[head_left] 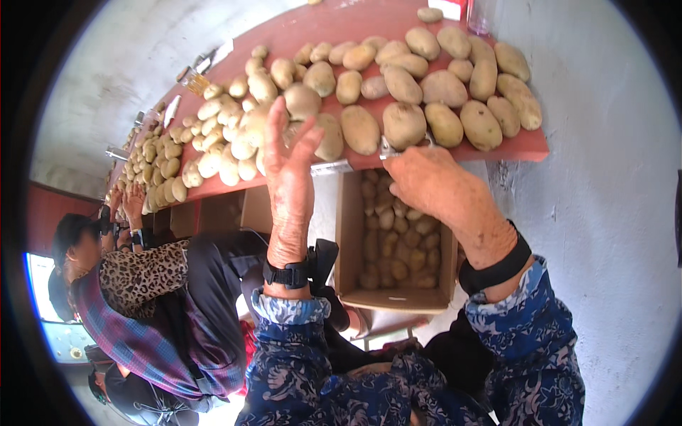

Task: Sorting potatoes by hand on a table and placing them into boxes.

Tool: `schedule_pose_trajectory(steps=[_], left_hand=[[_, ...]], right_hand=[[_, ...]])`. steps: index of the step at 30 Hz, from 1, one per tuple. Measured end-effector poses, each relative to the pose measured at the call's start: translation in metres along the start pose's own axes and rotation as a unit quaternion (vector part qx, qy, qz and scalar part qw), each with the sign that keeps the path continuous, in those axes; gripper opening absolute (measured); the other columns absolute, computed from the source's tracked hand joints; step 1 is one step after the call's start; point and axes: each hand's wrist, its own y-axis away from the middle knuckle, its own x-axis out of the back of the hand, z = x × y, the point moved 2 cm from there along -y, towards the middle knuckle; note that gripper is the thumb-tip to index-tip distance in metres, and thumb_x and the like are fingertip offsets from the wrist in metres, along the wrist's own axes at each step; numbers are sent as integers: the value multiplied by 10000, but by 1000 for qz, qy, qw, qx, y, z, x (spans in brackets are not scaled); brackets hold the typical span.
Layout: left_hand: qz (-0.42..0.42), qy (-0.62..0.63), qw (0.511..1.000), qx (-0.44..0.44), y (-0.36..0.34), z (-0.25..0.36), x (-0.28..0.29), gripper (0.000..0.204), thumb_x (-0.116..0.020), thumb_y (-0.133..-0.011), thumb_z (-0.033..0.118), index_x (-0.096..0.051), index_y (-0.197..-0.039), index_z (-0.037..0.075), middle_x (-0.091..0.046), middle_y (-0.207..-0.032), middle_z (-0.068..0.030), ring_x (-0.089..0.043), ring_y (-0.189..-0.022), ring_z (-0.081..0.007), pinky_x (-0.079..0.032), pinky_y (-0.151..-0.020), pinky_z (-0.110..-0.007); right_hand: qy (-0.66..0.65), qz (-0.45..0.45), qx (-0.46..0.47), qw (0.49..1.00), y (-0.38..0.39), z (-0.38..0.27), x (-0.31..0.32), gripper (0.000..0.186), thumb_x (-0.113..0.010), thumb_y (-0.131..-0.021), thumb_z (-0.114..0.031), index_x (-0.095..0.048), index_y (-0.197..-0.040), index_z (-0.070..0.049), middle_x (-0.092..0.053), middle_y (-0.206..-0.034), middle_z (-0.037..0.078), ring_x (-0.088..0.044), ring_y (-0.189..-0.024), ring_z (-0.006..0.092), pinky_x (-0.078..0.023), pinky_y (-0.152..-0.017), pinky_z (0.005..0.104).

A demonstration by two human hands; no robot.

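My left hand (290, 174) is raised at the table's front edge with its fingers apart, nothing in it, in front of the potatoes. Curled at the same edge, my right hand (442, 188) closes on a small silvery metal tool (387, 150); its kind I cannot make out, since my fingers cover most of it. A large round potato (404, 125) lies just beyond the tool, at my right fingers. To its left is an oval potato (361, 130). Many more potatoes (444, 89) cover the red table (522, 147).
Below the table edge, between my arms, stands a cardboard box (348, 255) holding potatoes. A pale wall (604, 177) rises on the right. At left, another person (145, 277) works along the same table, hands at the potatoes. A glass (193, 79) stands at the far side.
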Motion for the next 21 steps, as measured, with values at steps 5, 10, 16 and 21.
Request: schedule_pose_trajectory(steps=[5,10,16,21], left_hand=[[-30,35,995,91,29,-20,-11,170,-530,-919,48,-632,-1047,2,-673,-886,-78,-647,-788,-150,-519,-731,-274],[-94,-10,980,174,64,-59,-15,164,-524,-934,80,-638,-1030,12,-667,-880,-71,-653,-753,-151,-525,-699,-266],[-210,-33,926,312,86,-122,-15,226,-543,-920,170,-632,-1039,-1,-648,-915,-47,-613,-804,-131,-505,-717,-258],[-296,-111,876,364,101,-169,-32,239,-577,-840,185,-631,-979,-2,-612,-816,-35,-592,-764,-122,-477,-677,-252]], right_hand=[[-8,2,-12,1000,-1,4,3,199,-656,-812,-162,-644,-946,-15,-671,-847,182,-657,-862,332,-525,-762,428],[-13,-5,-16,1000,1,1,7,201,-652,-815,-158,-639,-955,-14,-670,-866,179,-650,-882,331,-520,-772,425],[-24,-46,-19,998,-1,0,11,183,-631,-831,-144,-617,-949,-4,-660,-887,184,-634,-911,336,-509,-784,427],[-9,-41,-9,999,1,-3,14,174,-627,-836,-141,-612,-937,0,-656,-856,188,-634,-898,336,-506,-786,428]])
